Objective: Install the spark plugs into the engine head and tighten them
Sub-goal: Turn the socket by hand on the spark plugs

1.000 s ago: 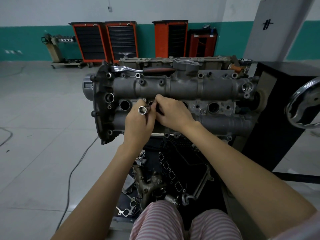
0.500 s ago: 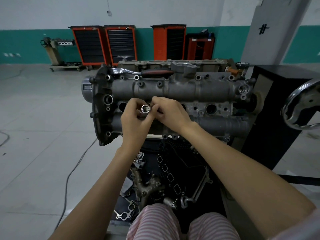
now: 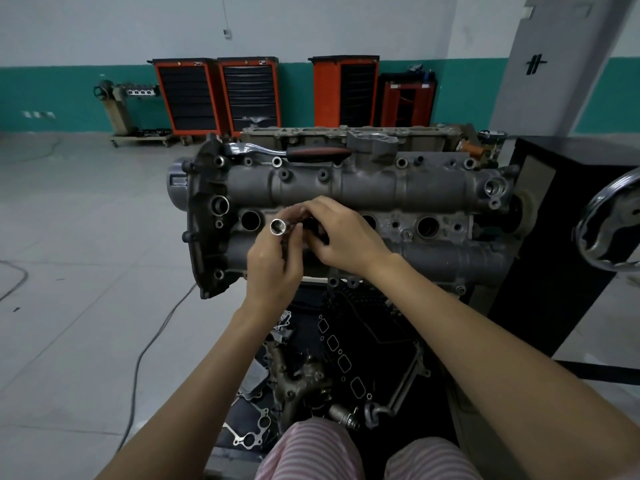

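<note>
Our left hand (image 3: 273, 268) grips the socket (image 3: 278, 226); what our curled right hand (image 3: 341, 237) holds is hidden. We should start threads by fingers in the cylinder head (image 3: 374, 188), never forcing.

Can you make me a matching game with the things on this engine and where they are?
Things:
1. ratchet
2. socket
3. open plug hole
4. tool cabinets

Places:
A. by the far wall
B. lying on top of the engine head
C. in the left hand
D. right of the right hand

Pairs: 1-B, 2-C, 3-D, 4-A
</note>
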Tool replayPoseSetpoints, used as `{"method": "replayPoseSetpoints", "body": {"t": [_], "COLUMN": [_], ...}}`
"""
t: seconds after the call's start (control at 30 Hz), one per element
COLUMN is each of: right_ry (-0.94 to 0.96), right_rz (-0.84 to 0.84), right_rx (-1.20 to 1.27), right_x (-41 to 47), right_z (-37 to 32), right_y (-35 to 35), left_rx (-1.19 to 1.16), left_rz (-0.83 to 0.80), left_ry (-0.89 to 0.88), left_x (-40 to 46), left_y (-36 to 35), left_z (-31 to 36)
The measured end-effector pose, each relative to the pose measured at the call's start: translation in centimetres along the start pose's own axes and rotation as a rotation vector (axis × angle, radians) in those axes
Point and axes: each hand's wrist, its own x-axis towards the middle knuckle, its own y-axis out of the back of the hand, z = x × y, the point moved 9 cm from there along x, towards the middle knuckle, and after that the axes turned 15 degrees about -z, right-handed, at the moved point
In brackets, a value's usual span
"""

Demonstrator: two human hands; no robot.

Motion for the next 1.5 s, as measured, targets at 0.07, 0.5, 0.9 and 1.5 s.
{"method": "replayPoseSetpoints", "body": {"t": [0.07,0.5,0.9,1.5], "right_ry": [0.012,0.013,-0.074,-0.001], "right_rz": [-0.002,0.012,-0.069,-0.190], "right_rx": [0.020,0.022,-0.046,-0.464], "right_x": [0.0,-0.6,0.4,1.9], "right_z": [0.1,-0.8,-0.4,0.2], "right_y": [0.0,0.4,-0.2,-1.3], "left_rx": [-0.016,0.140,0.345,0.230], "left_rz": [0.003,0.030,-0.168,-0.295], "left_ry": [0.003,0.102,-0.167,-0.183], "left_x": [0.1,1.7,2.6,2.8], "left_y": [-0.1,0.7,0.2,-0.4], "left_z": [-0.2,-0.5,1.2,1.0]}}
